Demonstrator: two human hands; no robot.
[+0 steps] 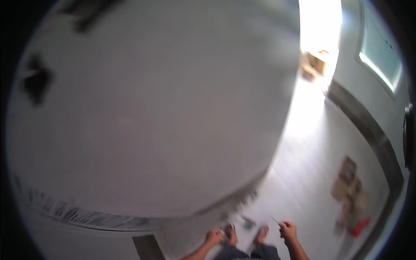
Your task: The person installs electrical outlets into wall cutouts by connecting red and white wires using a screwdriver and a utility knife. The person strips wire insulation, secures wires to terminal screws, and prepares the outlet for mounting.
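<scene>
My left hand (213,237) is closed near my left foot in the picture, low at the centre; whatever is inside it I cannot make out. My right hand (288,230) grips a thin pointed tool (274,219), its slender shaft sticking up and to the left from the fist. Between and beyond my feet (231,234) a small green object (248,224) lies blurred on the pale floor (294,173).
A large grey wall (151,108) stands ahead, above a skirting strip (95,219). Cardboard and red items (349,186) lie on the right floor. A bright doorway (318,21) holds boxes (318,65); a window (379,52) is at upper right. A dark board (147,247) is at lower left.
</scene>
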